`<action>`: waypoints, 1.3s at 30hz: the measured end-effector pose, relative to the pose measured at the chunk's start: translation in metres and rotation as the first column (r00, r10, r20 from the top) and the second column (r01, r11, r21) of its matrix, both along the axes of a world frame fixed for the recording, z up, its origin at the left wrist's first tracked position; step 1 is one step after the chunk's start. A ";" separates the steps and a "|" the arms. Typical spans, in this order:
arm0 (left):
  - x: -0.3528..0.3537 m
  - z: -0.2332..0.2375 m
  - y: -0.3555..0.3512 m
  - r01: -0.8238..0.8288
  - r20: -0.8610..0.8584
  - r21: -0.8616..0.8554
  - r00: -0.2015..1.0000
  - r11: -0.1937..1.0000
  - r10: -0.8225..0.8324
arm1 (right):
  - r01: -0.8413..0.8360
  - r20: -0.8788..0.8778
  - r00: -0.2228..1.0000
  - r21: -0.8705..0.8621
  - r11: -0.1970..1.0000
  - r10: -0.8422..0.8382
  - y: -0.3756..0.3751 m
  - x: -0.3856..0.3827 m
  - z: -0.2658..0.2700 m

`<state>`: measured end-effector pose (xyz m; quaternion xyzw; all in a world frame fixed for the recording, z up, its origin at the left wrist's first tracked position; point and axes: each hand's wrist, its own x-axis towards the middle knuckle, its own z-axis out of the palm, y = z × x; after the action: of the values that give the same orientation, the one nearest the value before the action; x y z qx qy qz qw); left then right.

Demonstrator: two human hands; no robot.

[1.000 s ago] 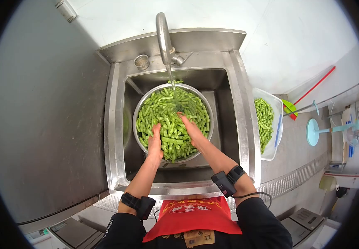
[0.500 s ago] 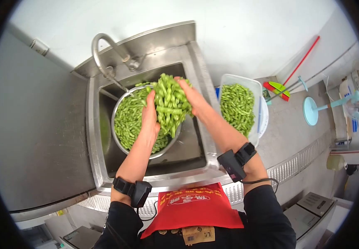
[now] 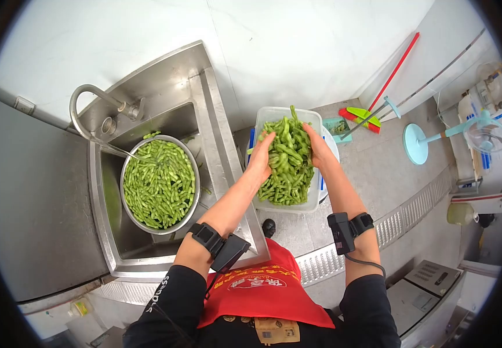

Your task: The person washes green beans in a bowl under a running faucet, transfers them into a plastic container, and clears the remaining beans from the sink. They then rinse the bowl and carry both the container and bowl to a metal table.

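Observation:
Between my left hand (image 3: pixel 261 155) and my right hand (image 3: pixel 319 149) is a heap of green edamame pods (image 3: pixel 289 152), pressed from both sides. My hands are over a clear plastic bin (image 3: pixel 304 207) that has more pods in it. Where the held pods end and those in the bin begin is hard to tell. To the left, a round metal bowl (image 3: pixel 193 200) full of pods and water stands in the steel sink (image 3: pixel 112 217). The curved faucet (image 3: pixel 74 113) runs a thin stream into that bowl.
A steel rim (image 3: pixel 228 156) of the sink lies between bowl and bin. Against the wall at right are a red-handled broom (image 3: pixel 387 75) and a green dustpan (image 3: pixel 362 116). Farther right stands a pale blue fan (image 3: pixel 415 143). A grated floor drain (image 3: pixel 320 264) runs behind the bin.
My hands have carried the pods rightward from above the metal bowl to the plastic bin. The view has shifted right along with them.

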<state>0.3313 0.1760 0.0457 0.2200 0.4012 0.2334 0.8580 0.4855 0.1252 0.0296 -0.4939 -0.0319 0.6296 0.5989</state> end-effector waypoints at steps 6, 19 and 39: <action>0.001 0.003 0.001 0.271 -0.198 -0.055 0.940 0.961 -0.276 | 0.062 0.199 0.980 -0.226 0.972 -0.016 -0.011 0.019 -0.009; -0.306 -0.084 0.073 -0.210 -0.553 0.539 0.643 0.816 0.530 | -0.376 -0.045 0.917 0.232 0.897 0.396 0.082 -0.157 0.009; -0.468 -0.180 0.103 0.510 -0.879 0.328 0.473 0.795 0.060 | -0.454 0.323 0.812 -0.176 0.874 0.487 0.154 -0.432 -0.192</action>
<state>-0.1365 0.2792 -0.1344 0.5964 0.6503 0.0761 0.4643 0.0536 0.2791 -0.1622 -0.6033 -0.2328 0.6582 0.3855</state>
